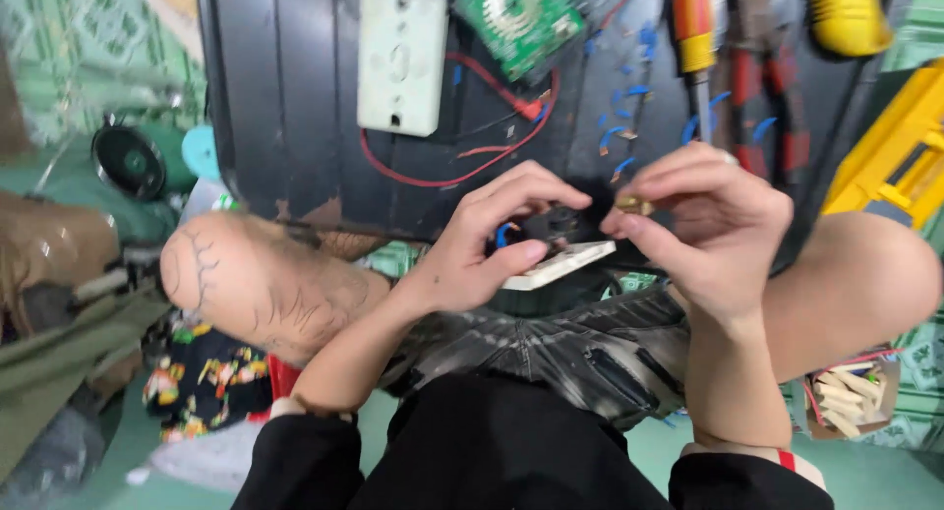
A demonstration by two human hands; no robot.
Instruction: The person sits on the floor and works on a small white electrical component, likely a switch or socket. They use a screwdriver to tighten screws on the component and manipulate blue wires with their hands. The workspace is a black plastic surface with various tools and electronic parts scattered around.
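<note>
Left hand (482, 249) gripping white switch plate (560, 266) (long axis tilted up-right), right hand (708, 220) pinching brass piece (632, 206)

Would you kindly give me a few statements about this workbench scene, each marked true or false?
1. The left hand holds a flat cream plastic plate. True.
2. The right hand pinches a small brass-coloured piece. True.
3. The green round-patterned circuit board lies in the person's lap. False: it lies on the dark board.
4. The orange-and-yellow-handled screwdriver is in the right hand. False: it lies untouched.
</note>
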